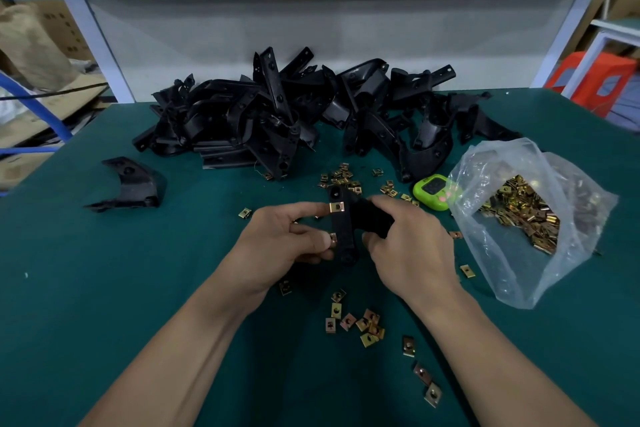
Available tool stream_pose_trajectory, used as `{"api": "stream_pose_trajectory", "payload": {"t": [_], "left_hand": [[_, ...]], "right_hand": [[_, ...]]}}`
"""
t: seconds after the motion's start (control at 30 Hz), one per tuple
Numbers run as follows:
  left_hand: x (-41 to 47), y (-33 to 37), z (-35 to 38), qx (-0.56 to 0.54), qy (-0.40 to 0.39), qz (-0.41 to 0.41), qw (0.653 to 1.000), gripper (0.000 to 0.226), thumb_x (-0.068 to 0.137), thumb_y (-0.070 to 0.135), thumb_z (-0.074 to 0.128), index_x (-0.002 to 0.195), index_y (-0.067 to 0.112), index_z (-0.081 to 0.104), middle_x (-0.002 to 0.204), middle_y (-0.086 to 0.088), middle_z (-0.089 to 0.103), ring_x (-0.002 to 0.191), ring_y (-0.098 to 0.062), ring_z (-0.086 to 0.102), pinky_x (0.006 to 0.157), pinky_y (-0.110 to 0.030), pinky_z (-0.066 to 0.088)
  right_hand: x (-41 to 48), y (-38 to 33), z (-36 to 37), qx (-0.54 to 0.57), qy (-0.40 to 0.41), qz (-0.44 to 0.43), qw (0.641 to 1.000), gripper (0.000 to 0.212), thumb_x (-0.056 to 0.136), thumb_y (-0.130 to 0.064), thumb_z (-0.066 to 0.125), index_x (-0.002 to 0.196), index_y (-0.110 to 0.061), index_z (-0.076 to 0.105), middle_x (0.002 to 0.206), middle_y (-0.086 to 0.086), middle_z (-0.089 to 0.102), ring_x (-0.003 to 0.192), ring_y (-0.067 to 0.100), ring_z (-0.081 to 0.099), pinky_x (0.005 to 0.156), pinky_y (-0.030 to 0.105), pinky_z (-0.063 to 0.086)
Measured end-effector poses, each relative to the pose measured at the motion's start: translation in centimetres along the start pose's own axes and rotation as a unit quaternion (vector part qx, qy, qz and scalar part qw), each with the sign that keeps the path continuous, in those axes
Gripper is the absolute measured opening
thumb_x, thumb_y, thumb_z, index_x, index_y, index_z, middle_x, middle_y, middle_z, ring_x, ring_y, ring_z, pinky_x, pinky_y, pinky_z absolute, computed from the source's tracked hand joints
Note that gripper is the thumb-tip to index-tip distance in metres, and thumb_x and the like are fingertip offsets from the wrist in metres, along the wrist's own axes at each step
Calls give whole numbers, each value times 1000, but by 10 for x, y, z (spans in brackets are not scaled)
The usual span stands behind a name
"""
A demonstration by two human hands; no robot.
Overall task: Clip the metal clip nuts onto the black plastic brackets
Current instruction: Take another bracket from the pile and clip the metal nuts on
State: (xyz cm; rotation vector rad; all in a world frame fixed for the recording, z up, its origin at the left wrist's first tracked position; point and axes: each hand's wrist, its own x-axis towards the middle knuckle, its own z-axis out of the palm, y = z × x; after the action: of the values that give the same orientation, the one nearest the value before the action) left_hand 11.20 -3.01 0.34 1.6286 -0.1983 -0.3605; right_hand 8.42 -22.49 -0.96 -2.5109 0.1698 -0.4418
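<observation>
A black plastic bracket [343, 232] is held above the green table between both hands. My right hand [408, 246] grips its right arm. My left hand [280, 239] holds the bracket's left edge; its forefinger tip touches a brass clip nut [336, 207] seated on the upper edge, and its thumb presses a second clip nut [333, 239] lower on the same edge. Loose clip nuts [363, 322] lie on the table just below my hands, and more loose nuts [343, 178] lie beyond them.
A large heap of black brackets [294, 114] fills the back of the green table [104, 288]. One single bracket [130, 184] lies at the left. An open plastic bag of clip nuts [526, 215] sits at the right, beside a green timer [433, 191].
</observation>
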Motion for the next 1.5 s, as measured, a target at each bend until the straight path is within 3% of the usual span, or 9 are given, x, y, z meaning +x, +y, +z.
{"api": "stream_pose_trajectory", "payload": {"t": [0.23, 0.43, 0.6, 0.77, 0.97, 1.1, 1.33, 1.5], "left_hand": [[0, 0, -1, 45, -17, -2, 999, 45, 88, -5, 69, 121, 25, 70, 84, -11, 79, 75, -16, 73, 70, -19, 54], [1, -1, 1, 85, 27, 3, 996, 50, 85, -5, 73, 111, 37, 68, 78, -7, 78, 71, -16, 72, 74, -28, 59], [1, -2, 5, 76, 26, 4, 997, 44, 86, -2, 72, 112, 34, 70, 75, -8, 77, 70, -15, 70, 78, -34, 57], [1, 3, 5, 67, 56, 19, 996, 39, 86, 2, 74, 111, 32, 72, 75, -6, 78, 67, -12, 69, 69, -23, 56], [0, 4, 0, 93, 17, 21, 995, 41, 85, 1, 75, 112, 32, 73, 74, -8, 77, 65, -15, 70, 74, -29, 58], [0, 2, 4, 62, 29, 26, 997, 38, 86, 3, 76, 112, 31, 73, 76, -9, 77, 62, -14, 68, 67, -20, 56], [1, -4, 16, 42, 44, 32, 998, 37, 85, 1, 72, 108, 30, 77, 68, -9, 69, 58, -14, 54, 58, -27, 47], [1, -1, 21, 28, 48, 49, 997, 37, 89, 7, 72, 113, 36, 76, 76, -6, 74, 62, -12, 57, 62, -21, 51]], "right_hand": [[-3, 1, 3, -16, 16, -22, 1000, 33, 82, -26, 75, 111, -38, 65, 91, -16, 66, 83, 20, 60, 65, 32, 37], [-2, -1, 6, -48, 26, -25, 998, 29, 81, -29, 76, 106, -36, 64, 86, -17, 60, 78, 19, 59, 58, 31, 29], [0, 1, 7, -60, 28, -16, 998, 30, 82, -31, 75, 109, -36, 64, 94, -13, 67, 84, 22, 63, 64, 32, 33], [0, -1, 9, -24, 16, -4, 1000, 33, 85, -35, 75, 115, -38, 63, 101, -14, 67, 88, 20, 63, 67, 33, 38], [-3, -2, 10, -1, 5, -6, 1000, 36, 87, -35, 74, 121, -40, 62, 105, -15, 68, 93, 17, 63, 73, 34, 46], [-3, -2, 10, -15, 2, -8, 1000, 41, 89, -32, 73, 127, -38, 62, 106, -13, 67, 94, 18, 63, 72, 32, 42], [-4, -5, 14, -30, 16, -22, 999, 30, 87, -28, 73, 114, -36, 65, 98, -11, 67, 86, 18, 63, 67, 31, 37], [0, -2, 13, -24, 28, 3, 999, 26, 88, -36, 70, 113, -38, 60, 96, -14, 65, 84, 16, 62, 66, 32, 37]]}}
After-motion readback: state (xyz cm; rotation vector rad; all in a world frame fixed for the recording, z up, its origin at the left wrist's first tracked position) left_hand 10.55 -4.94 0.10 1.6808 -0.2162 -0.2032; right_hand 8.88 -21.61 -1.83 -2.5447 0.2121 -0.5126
